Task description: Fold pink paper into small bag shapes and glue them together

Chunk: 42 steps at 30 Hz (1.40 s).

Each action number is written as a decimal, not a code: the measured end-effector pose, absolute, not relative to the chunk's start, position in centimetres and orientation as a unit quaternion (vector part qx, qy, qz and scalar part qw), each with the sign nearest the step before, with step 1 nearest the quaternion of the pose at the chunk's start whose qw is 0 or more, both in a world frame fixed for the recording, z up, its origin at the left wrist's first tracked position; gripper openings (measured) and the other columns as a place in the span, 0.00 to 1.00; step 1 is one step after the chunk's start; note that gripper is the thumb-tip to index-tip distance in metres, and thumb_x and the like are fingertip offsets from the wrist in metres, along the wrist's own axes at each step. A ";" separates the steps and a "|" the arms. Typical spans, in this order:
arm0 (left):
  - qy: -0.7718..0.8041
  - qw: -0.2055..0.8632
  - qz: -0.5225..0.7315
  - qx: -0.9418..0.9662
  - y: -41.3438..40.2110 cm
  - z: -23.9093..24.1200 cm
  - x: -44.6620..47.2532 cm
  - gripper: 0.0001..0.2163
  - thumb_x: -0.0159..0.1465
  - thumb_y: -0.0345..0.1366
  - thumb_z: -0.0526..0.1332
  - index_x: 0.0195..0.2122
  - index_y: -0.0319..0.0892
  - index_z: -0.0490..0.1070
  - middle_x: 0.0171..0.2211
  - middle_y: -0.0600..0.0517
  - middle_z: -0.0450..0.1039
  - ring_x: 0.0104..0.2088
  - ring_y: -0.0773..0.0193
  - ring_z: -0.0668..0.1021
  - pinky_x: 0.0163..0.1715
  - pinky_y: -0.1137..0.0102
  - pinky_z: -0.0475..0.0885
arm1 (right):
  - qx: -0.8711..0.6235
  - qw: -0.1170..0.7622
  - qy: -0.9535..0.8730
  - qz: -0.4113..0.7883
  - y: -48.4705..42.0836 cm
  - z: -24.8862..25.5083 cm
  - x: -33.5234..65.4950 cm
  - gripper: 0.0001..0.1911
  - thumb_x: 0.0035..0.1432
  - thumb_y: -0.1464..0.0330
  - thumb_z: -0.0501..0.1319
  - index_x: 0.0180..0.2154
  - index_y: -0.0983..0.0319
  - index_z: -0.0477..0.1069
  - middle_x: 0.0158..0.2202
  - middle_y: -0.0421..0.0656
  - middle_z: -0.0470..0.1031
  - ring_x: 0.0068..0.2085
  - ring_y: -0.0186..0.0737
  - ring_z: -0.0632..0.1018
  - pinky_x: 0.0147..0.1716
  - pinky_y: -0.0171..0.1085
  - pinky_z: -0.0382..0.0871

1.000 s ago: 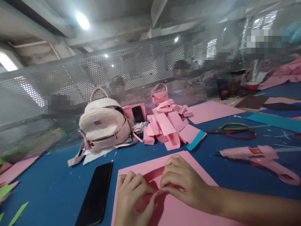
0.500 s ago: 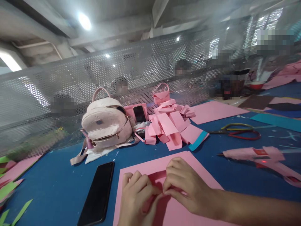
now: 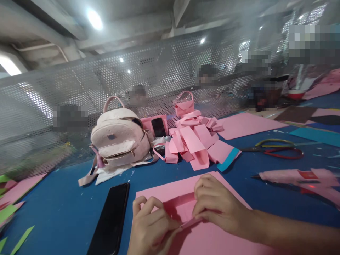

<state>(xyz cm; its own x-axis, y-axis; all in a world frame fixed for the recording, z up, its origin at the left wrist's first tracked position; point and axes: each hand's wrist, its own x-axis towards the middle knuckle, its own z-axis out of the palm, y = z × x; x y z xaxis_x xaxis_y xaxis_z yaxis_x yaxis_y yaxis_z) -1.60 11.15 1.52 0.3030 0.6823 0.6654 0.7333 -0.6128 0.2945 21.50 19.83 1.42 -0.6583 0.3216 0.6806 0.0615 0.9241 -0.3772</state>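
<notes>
A small folded pink paper piece (image 3: 182,210) lies on a large pink paper sheet (image 3: 170,193) at the near edge of the blue table. My left hand (image 3: 150,226) pinches its near left corner, fingers curled shut. My right hand (image 3: 217,207) grips its right side with bent fingers. The two hands are a short way apart, with the folded piece stretched between them. A black phone (image 3: 110,219) lies just left of the sheet.
A pale pink backpack (image 3: 119,140) and a pile of folded pink paper bags (image 3: 196,141) stand behind. Scissors (image 3: 276,148) and a pink glue gun (image 3: 297,177) lie at the right. A perforated metal screen (image 3: 79,95) backs the table. Green and pink scraps (image 3: 10,212) lie at left.
My hands have drawn apart a little, and the folded pink piece now shows flatter between them. The view has shifted slightly.
</notes>
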 end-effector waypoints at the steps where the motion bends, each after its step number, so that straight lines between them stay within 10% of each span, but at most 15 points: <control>1: -0.438 0.036 -0.393 -0.808 11.2 1.5 -1.7 0.06 0.63 0.32 0.69 0.30 0.50 0.78 0.21 0.62 0.78 0.29 0.62 0.75 0.41 0.61 0.55 | -0.107 0.391 -0.900 0.163 19.9 1.4 21.6 0.16 0.74 0.66 0.54 0.34 0.59 0.75 0.27 0.39 0.73 0.36 0.39 0.71 0.42 0.41 0.62; 21: -0.385 0.016 -0.401 -0.831 11.4 1.6 -2.1 0.14 0.69 0.50 0.59 0.31 0.50 0.76 0.22 0.59 0.80 0.30 0.62 0.77 0.47 0.58 0.56 | -0.273 0.351 -0.799 0.404 21.2 0.4 22.3 0.12 0.68 0.59 0.61 0.50 0.56 0.75 0.50 0.45 0.78 0.51 0.42 0.78 0.51 0.40 0.74; 30: -0.392 -0.053 -0.402 -0.825 11.2 1.0 -2.0 0.16 0.68 0.55 0.56 0.41 0.56 0.80 0.40 0.49 0.80 0.43 0.55 0.78 0.50 0.58 0.65 | -0.296 0.319 -0.771 0.466 21.0 0.6 21.9 0.16 0.67 0.55 0.61 0.50 0.53 0.80 0.53 0.44 0.81 0.55 0.48 0.80 0.57 0.46 0.73; 38: -0.460 -0.263 -0.397 -0.749 12.1 -3.0 -2.6 0.60 0.46 0.48 0.79 0.73 0.57 0.41 0.71 0.36 0.55 0.68 0.34 0.63 0.61 0.41 0.66 | -0.282 0.322 -0.719 0.548 20.6 0.3 21.7 0.10 0.68 0.63 0.61 0.48 0.57 0.76 0.51 0.46 0.81 0.51 0.44 0.82 0.52 0.42 0.76; 42: -0.488 -0.268 -0.402 -0.727 13.4 -5.1 -1.1 0.52 0.54 0.37 0.77 0.72 0.58 0.45 0.61 0.38 0.71 0.57 0.41 0.78 0.50 0.51 0.78 | -0.281 0.294 -0.729 0.551 20.3 0.8 21.6 0.08 0.67 0.66 0.61 0.47 0.57 0.74 0.51 0.45 0.80 0.54 0.45 0.80 0.52 0.43 0.75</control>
